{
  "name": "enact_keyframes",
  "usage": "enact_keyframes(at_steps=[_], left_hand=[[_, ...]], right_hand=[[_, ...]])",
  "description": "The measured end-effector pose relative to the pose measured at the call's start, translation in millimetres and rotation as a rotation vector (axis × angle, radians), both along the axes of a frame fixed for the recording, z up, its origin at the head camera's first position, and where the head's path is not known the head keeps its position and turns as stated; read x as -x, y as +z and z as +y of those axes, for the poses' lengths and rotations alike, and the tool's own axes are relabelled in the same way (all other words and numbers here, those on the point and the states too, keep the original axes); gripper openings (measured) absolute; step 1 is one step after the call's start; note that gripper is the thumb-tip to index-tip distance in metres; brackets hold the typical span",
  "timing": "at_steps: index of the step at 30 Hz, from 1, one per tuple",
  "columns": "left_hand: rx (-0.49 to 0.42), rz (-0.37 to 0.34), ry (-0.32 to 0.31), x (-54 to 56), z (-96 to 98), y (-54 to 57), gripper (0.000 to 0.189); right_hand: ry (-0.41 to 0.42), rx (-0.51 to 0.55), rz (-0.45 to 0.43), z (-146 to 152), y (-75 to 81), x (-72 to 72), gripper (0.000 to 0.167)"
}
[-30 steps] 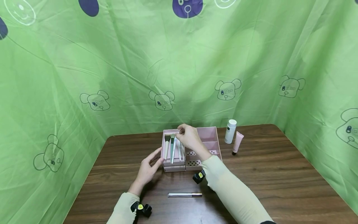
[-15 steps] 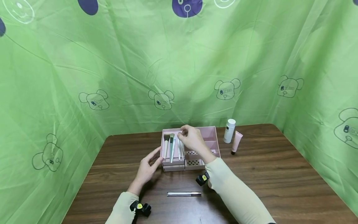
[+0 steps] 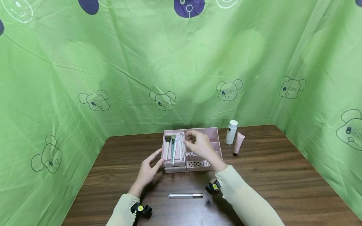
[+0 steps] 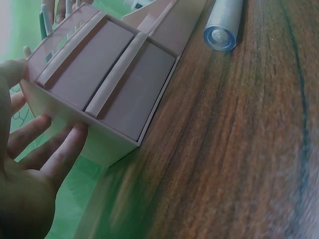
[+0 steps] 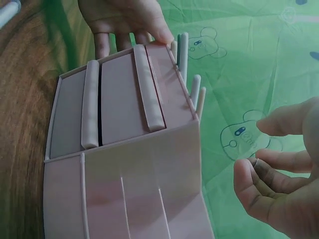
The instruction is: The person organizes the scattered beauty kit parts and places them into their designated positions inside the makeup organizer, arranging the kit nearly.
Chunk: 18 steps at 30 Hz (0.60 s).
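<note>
A pink desktop organizer (image 3: 175,169) with stacked drawers on its left stands near the back of the table. Several makeup brushes (image 3: 173,149) lie side by side in its upper left tray, their handles jutting over the front edge in the right wrist view. My left hand (image 3: 148,169) rests on the organizer's left side; in the left wrist view its fingertips (image 4: 75,132) touch the side wall and the thumb lies by the top edge. Just right of the brushes hovers my right hand (image 3: 200,145), fingers loosely bent, thumb apart from them, holding nothing.
A silver tube (image 3: 185,196) lies crosswise on the wooden table (image 3: 268,188) in front of the organizer. To the right stand a white bottle (image 3: 231,132) and a pink squeeze tube (image 3: 238,144). Green cloth (image 3: 192,69) hangs behind and at both sides.
My right hand has drawn back to the right from above the brushes, uncovering the rightmost ones. My left hand stays against the organizer's side.
</note>
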<state>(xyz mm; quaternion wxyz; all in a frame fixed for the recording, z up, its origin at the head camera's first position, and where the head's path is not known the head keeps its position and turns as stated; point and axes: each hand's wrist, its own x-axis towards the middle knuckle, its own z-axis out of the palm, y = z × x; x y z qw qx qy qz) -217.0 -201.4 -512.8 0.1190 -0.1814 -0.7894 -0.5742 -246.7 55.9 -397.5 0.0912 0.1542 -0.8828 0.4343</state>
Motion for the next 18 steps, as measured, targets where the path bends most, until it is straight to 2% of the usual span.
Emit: enact_keyframes(at_steps=[7,14,18], left_hand=[[-0.016,0.003,0.010,0.0,0.2,-0.2,0.047],[-0.017,0.006,0.017,-0.6,2.0,-1.4,0.048],[-0.013,0.000,0.010,-0.2,1.1,-0.2,0.047]], right_hand=[[0.032,0.015,0.031,8,-1.1,-14.9,0.031],[0.081,0.019,-0.053,18,-6.3,-28.2,0.028],[0.112,0.001,-0.058,24,-12.0,-34.4,0.026]])
